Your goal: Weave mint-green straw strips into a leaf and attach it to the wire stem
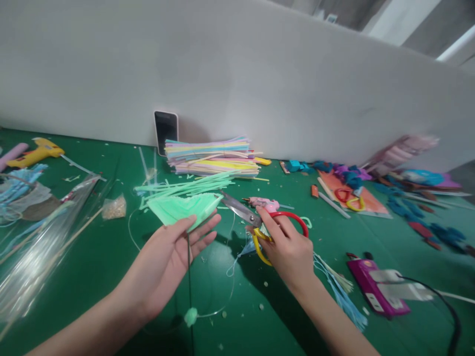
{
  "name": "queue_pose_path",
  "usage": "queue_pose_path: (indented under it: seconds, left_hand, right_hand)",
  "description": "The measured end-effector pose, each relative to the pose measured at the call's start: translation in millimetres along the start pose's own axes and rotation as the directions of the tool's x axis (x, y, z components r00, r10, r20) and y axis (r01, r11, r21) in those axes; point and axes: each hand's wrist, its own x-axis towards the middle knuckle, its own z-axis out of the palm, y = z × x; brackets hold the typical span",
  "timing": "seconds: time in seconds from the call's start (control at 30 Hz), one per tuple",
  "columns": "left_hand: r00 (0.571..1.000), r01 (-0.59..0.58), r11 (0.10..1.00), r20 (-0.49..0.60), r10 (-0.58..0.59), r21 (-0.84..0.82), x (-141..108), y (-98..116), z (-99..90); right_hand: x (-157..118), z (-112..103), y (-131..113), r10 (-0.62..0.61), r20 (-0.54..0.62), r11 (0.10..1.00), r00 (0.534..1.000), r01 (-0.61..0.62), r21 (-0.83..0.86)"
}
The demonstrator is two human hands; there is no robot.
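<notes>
My left hand (168, 259) pinches a mint-green, fan-shaped fuzzy piece (174, 210) between thumb and fingers, its other fingers stretched out behind it. In my right hand (291, 252) is a pair of scissors (241, 210) with one red and one yellow handle. The scissor blades point left, with their tips close to the right corner of the green piece; I cannot tell whether they touch it. Below hangs a clear thread with a small green pompom (190, 317). Behind the green piece lie loose mint-green chenille stems (193, 186).
Bundled pastel chenille stems (215, 157) lie before an upright phone (166, 131). Left are a yellow glue gun (37, 152), clear plastic sleeves (44, 262) and a bead bag (114, 207). A pink glue gun (264, 203), blue tassels (343, 296) and a purple power strip (374, 287) lie right.
</notes>
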Motion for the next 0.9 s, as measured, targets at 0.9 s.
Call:
queue_pose_path:
  seconds: [0.9]
  left_hand:
    - [0.999,0.034,0.997,-0.007,-0.034,-0.075,8.7,18.1,-6.7]
  right_hand:
    - [64.8,5.2,31.6,-0.502,-0.041,0.857,0.864,0.49,-0.158]
